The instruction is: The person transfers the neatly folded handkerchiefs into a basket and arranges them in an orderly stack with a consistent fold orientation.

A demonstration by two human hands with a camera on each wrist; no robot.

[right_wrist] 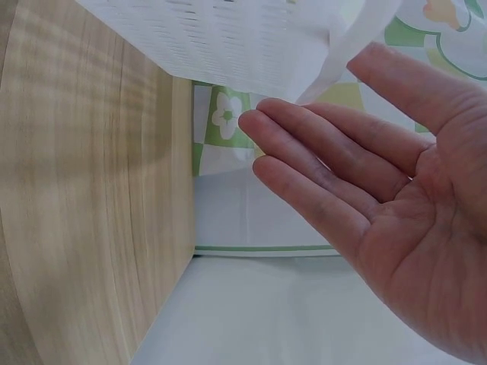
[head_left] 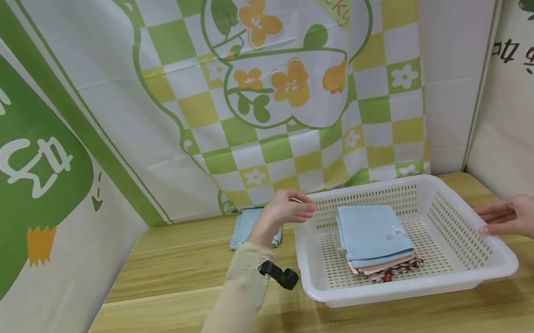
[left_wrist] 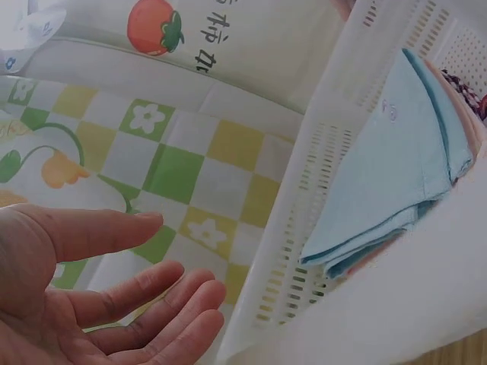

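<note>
A white plastic basket (head_left: 411, 283) stands on the wooden table in the head view. Inside it lies a stack of folded cloths, with a light blue cloth (head_left: 374, 231) on top and peach and dark patterned layers beneath. My left hand (head_left: 286, 208) hovers by the back left corner of the basket, fingers loosely bent and holding nothing; the left wrist view shows thumb and fingers apart. At the right side, my right hand (head_left: 521, 216) has its fingers extended, fingertips right at the basket's rim. In the right wrist view its palm (right_wrist: 426, 205) is bare.
Another folded light blue cloth (head_left: 245, 225) lies at the back of the table, partly hidden behind the left hand. The wooden table (head_left: 165, 316) meets a checked, flower-printed curtain (head_left: 307, 154) behind, with printed fabric walls on both sides. Each wrist wears a small black camera (head_left: 279, 275).
</note>
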